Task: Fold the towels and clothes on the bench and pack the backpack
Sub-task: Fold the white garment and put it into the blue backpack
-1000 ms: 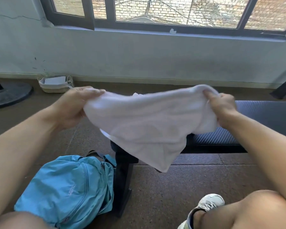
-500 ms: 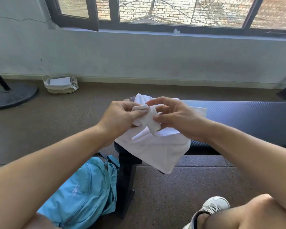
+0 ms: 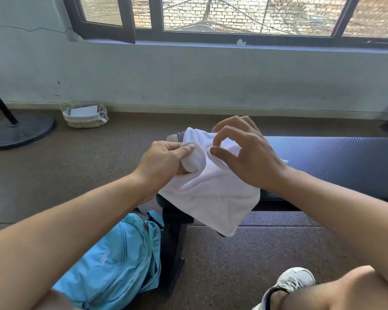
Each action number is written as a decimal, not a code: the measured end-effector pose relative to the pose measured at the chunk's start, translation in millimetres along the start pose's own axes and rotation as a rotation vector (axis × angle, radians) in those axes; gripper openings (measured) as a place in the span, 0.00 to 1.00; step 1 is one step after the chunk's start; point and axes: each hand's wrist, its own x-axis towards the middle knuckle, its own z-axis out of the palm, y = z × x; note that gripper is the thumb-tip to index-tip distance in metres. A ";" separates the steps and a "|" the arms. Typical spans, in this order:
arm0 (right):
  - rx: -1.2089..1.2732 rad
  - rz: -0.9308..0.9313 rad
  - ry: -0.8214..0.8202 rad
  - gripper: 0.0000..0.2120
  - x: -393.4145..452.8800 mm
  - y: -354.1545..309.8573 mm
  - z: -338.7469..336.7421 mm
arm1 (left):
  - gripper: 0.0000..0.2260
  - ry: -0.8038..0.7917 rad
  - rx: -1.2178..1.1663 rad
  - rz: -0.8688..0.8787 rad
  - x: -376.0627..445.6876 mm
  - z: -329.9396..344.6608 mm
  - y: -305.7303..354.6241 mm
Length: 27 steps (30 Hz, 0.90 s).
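Beyond the bench [image 3: 336, 162], a wicker basket [image 3: 85, 118] and a round stand base [image 3: 18, 130] sit on the floor by the wall. Under the bench's near end leans the blue backpack [image 3: 112, 265], its lower part cut off. Partly hidden behind the towel [image 3: 211, 193] lies a dark garment [image 3: 177, 137]. White and creased, the towel drapes over the bench end; the left hand [image 3: 164, 164] grips a bunched corner, the right hand [image 3: 249, 157] pinches an edge.

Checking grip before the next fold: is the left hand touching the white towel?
Touching. The head view shows the left hand pinching a bunched fold of the white towel.
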 end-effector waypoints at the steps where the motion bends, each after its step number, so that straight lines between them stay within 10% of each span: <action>1: 0.022 0.015 -0.037 0.08 0.5 -3.3 -2.4 | 0.10 0.025 -0.009 -0.011 0.6 0.1 -0.2; 27: 0.166 0.279 0.003 0.10 3.6 -23.1 -4.1 | 0.10 -0.200 -0.076 0.108 -15.5 14.2 5.6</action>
